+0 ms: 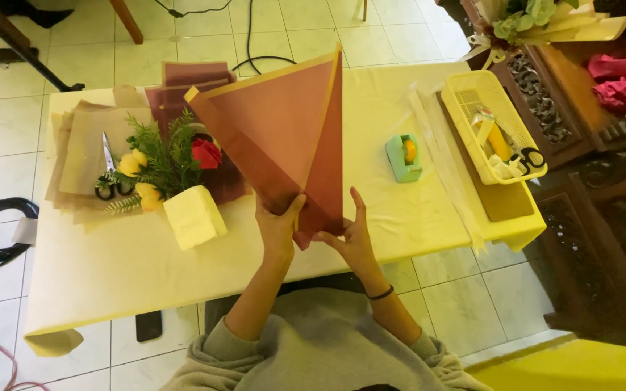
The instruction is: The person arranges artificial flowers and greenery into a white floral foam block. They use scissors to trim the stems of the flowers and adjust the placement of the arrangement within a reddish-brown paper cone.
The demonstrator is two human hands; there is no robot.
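A reddish-brown sheet of wrapping paper with a yellow border (284, 123) is folded into a cone shape and held upright above the table. My left hand (278, 226) pinches its lower point from the left. My right hand (353, 233) grips the same lower corner from the right, fingers spread. To the left on the yellow-covered table (393, 217) lies a small flower arrangement with a red rose (206, 153), yellow flowers (133, 164) and green fern stuck in a pale foam block (194, 216).
Black-handled scissors (107, 177) lie on brown paper sheets (85, 148) at the left. A teal tape dispenser (403, 157) sits right of centre. A yellow basket (487, 134) with tools stands at the right edge. A carved wooden cabinet (545, 108) holds a wrapped bouquet (537, 18).
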